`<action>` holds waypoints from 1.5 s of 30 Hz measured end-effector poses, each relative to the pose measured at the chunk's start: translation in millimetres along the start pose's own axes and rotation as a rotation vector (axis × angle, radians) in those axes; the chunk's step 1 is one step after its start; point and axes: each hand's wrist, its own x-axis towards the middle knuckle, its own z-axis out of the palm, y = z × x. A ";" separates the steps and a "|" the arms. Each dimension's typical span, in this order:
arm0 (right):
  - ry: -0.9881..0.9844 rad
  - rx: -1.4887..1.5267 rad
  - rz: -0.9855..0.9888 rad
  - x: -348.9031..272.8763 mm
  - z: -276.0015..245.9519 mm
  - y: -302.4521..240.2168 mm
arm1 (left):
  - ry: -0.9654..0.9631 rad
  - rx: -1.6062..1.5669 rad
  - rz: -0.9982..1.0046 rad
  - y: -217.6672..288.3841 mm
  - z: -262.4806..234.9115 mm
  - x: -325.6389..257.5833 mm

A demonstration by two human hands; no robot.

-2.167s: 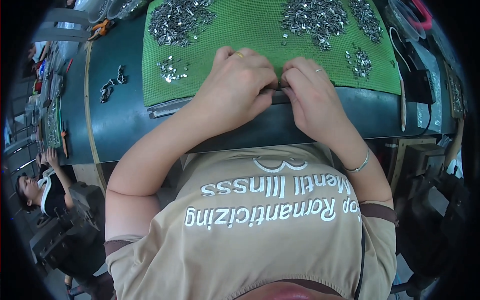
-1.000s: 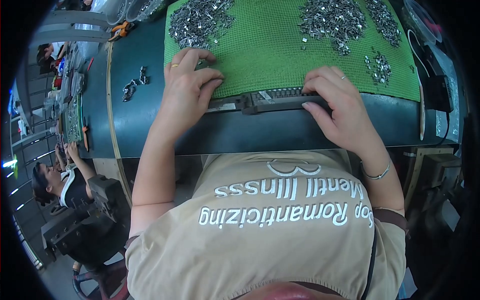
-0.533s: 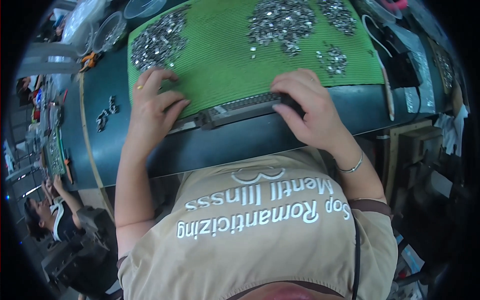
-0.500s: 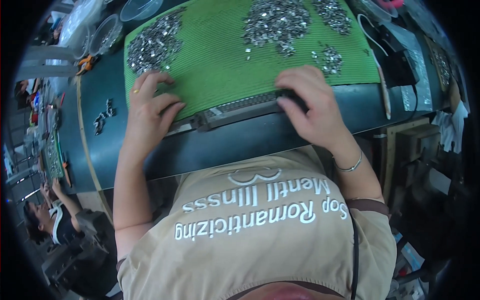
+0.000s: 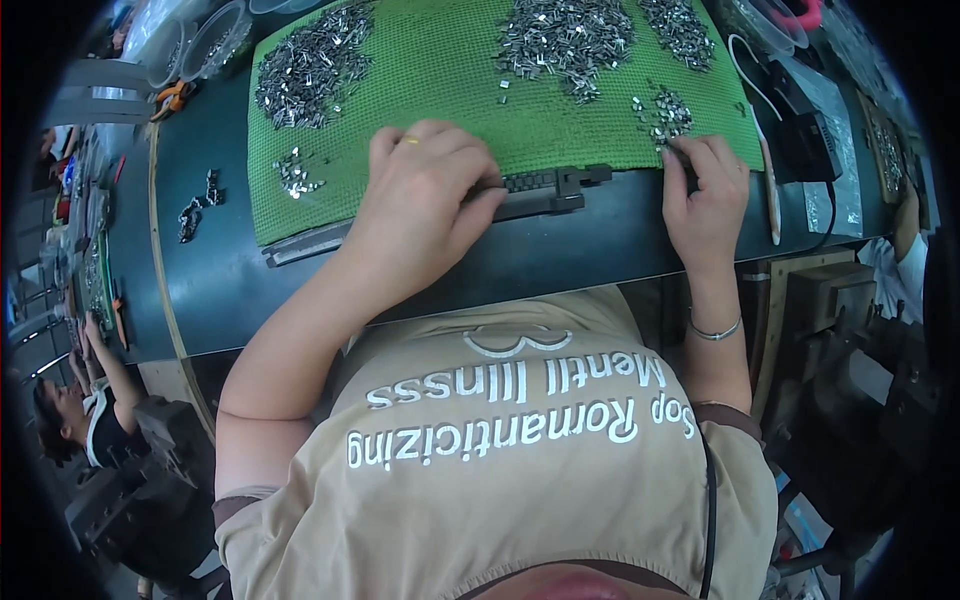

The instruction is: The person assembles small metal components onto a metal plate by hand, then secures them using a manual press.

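Observation:
A long dark metal rail (image 5: 310,243) lies along the near edge of a green ribbed mat (image 5: 430,85). My left hand (image 5: 425,200) bends over the rail's middle, thumb and forefinger drawn together at a row of small segments (image 5: 530,182). Whatever sits between those fingertips is hidden. To its right, a dark block (image 5: 572,190) at the rail's right end is uncovered. My right hand (image 5: 708,195) reaches a small pile of shiny metal pieces (image 5: 670,115) on the mat's right side. Its thumb and forefinger pinch at the pile's near edge; any piece between them is too small to make out.
Larger heaps of metal pieces lie at the mat's far left (image 5: 315,70) and far middle (image 5: 565,45). A few loose bits (image 5: 298,175) sit near its left edge. Joined links (image 5: 200,205) rest on the dark table. A black adapter (image 5: 808,145) stands right of the mat.
My left hand has moved right, from the rail's left part to its middle. My right hand has left the rail's right end for the small pile, uncovering the end block.

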 end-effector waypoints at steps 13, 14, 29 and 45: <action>-0.036 0.051 -0.179 17.0 12.1 -6.2 | -0.124 -0.009 0.064 5.8 -10.8 -3.5; -0.030 0.091 -0.197 17.2 13.8 -10.0 | -0.122 -0.015 0.074 5.4 -11.0 0.5; 0.162 0.132 -0.076 7.8 4.0 4.7 | -0.030 0.268 0.375 7.6 59.6 148.6; -0.179 -0.364 -0.476 40.2 5.2 -12.4 | -0.098 0.189 0.299 1.4 24.2 74.7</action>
